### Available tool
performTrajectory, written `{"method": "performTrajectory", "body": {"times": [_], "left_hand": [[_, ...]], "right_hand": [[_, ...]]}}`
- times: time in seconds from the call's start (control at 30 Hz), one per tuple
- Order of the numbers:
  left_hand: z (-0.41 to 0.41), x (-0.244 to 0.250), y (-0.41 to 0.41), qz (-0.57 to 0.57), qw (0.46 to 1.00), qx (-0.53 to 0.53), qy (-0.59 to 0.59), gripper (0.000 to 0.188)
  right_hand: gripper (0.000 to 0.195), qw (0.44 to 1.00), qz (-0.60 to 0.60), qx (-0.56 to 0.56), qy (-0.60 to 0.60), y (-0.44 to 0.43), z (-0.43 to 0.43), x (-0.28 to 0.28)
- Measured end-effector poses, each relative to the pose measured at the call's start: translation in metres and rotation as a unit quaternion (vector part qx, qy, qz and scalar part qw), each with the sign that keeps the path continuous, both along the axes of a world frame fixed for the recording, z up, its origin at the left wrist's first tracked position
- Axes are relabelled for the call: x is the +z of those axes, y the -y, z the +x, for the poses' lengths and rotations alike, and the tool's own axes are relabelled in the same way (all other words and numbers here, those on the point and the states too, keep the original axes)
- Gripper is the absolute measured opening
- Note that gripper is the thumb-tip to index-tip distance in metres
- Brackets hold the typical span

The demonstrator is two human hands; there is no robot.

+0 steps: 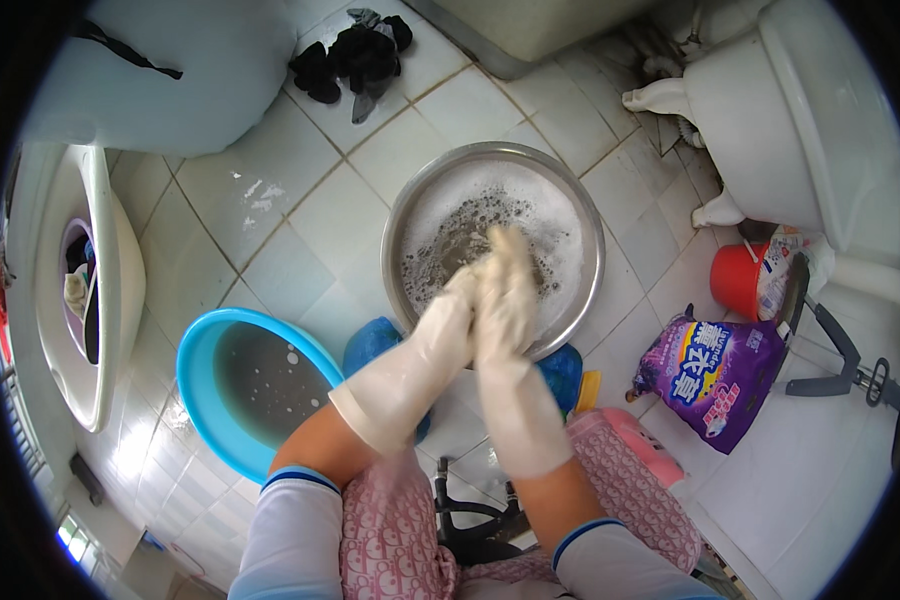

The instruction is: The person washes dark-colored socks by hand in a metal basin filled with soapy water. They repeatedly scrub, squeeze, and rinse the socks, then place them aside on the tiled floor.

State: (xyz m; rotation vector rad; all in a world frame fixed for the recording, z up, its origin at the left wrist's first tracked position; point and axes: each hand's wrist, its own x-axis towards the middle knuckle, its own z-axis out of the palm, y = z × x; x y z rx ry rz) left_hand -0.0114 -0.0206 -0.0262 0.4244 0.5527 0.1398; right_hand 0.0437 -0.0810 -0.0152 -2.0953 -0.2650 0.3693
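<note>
A round metal basin (600,259) stands on the tiled floor before me, with foamy grey water (450,240) inside. Above it, my left hand (463,289) and my right hand (508,300) are pressed against each other, both in long cream rubber gloves. Motion blurs the fingers, the right ones most. Whether anything lies between the palms cannot be made out. To the left, a bright blue plastic tub (195,390) holds murky grey water with a few spots of foam; my left forearm overlaps its edge.
Dark wet clothing (360,56) lies on the tiles at the top. A white pedestal tub (94,322) stands left, a footed white fixture (750,127) upper right. Rightward are a red bucket (733,281) and a purple plastic packet (712,371) bearing writing. Blue plastic coverings (375,341) surround my feet.
</note>
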Motion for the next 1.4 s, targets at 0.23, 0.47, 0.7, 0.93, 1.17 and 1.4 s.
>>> {"method": "performTrajectory", "body": {"times": [0.23, 0.47, 0.7, 0.93, 1.17, 1.4], "left_hand": [[0.017, 0.006, -0.044, 0.107, 0.981, -0.122, -0.11, 0.074], [-0.015, -0.021, -0.044, 0.097, 0.989, -0.004, -0.115, 0.071], [-0.02, -0.021, -0.048, 0.09, 0.984, -0.013, -0.15, 0.072], [0.027, -0.003, -0.021, -0.165, 0.985, 0.035, -0.038, 0.067], [0.027, 0.017, 0.007, 0.033, 0.999, -0.01, -0.03, 0.044], [0.016, 0.006, -0.001, 0.014, 0.998, 0.049, -0.048, 0.06]], "right_hand": [[0.062, 0.86, 0.313, -0.208, -0.346, 0.056, 0.036, -0.058], [0.071, 0.921, -0.286, 0.183, 0.188, 0.016, 0.013, -0.03], [0.027, 0.927, 0.1, -0.222, -0.285, -0.004, 0.041, 0.009], [0.02, 0.924, 0.299, -0.051, -0.232, 0.031, -0.002, 0.021], [0.025, 0.971, -0.006, -0.205, -0.121, 0.003, 0.023, 0.016], [0.047, 0.998, 0.036, 0.059, 0.005, 0.03, -0.039, -0.007]]}}
